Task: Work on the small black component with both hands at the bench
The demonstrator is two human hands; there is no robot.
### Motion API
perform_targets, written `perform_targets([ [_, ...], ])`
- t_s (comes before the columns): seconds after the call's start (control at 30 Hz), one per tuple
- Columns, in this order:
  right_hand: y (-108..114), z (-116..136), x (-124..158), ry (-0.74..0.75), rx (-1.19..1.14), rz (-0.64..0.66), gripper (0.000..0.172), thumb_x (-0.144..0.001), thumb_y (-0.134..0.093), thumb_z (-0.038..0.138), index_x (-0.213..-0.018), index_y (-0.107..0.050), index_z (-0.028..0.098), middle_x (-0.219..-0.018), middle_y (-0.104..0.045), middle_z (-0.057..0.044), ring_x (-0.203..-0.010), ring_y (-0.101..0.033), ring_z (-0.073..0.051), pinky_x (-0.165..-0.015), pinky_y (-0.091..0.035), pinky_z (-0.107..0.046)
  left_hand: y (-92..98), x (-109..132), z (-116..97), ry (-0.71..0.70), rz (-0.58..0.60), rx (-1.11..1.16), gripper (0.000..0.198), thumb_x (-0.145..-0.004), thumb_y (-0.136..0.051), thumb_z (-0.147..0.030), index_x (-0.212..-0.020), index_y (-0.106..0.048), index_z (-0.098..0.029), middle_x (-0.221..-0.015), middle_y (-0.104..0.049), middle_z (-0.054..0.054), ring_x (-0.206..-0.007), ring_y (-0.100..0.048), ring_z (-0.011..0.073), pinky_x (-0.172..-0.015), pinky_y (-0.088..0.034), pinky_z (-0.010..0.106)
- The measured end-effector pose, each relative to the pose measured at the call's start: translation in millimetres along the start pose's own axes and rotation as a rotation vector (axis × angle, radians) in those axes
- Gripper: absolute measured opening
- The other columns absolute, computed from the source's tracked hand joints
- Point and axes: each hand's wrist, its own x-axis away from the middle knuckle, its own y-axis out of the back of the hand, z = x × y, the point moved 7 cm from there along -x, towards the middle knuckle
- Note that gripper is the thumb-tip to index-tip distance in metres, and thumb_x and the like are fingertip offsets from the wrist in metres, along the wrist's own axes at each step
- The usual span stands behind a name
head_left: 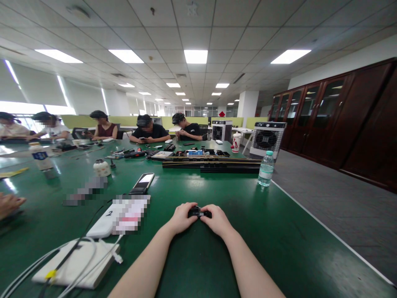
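Observation:
Both my hands meet over the green table (pixel 198 256), a little ahead of me. Between them is a small black part (pixel 195 212) with a lighter, metallic-looking bit near its middle; its exact kind does not show. My left hand (pixel 182 216) is closed on its left end, thumb at the near side and fingers over the far side. My right hand (pixel 217 220) grips the right end in the same way. The fingers cover much of the part, and I cannot tell whether it rests on the table.
Left lie a white power bank (pixel 107 219), a phone (pixel 142 183), and a white box (pixel 77 265) with cables. A water bottle (pixel 266 169) stands right, near the edge. Black rails (pixel 229 169) and tools lie across the table ahead. Another person's hand (pixel 10 205) is far left; several people sit beyond.

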Motion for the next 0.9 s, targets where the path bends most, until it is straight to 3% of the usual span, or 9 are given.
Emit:
perform_targets([
  [0.47, -2, 3, 1, 0.042, 0.067, -0.003, 0.02, -0.069, -0.062, 0.022, -0.088, -0.067, 0.025, -0.098, -0.067, -0.002, -0.096, -0.056, -0.021, -0.088, -0.04, -0.034, 2.1, -1, -3, -0.035, -0.014, 0.024, 0.041, -0.072, -0.061, -0.02, -0.113, -0.056, -0.021, -0.112, -0.062, 0.005, -0.103, -0.056, 0.0213, -0.093, -0.041, 0.033],
  [0.9, 17, 5, -1, -0.035, -0.129, -0.115, 0.02, -0.072, -0.057, 0.026, -0.09, -0.065, 0.022, -0.099, -0.067, -0.004, -0.099, -0.058, -0.021, -0.09, -0.042, -0.033, 2.8, 1, -3, 0.006, 0.005, 0.007, 0.041, -0.073, -0.059, -0.023, -0.114, -0.056, -0.021, -0.112, -0.062, 0.005, -0.103, -0.055, 0.022, -0.093, -0.041, 0.034],
])
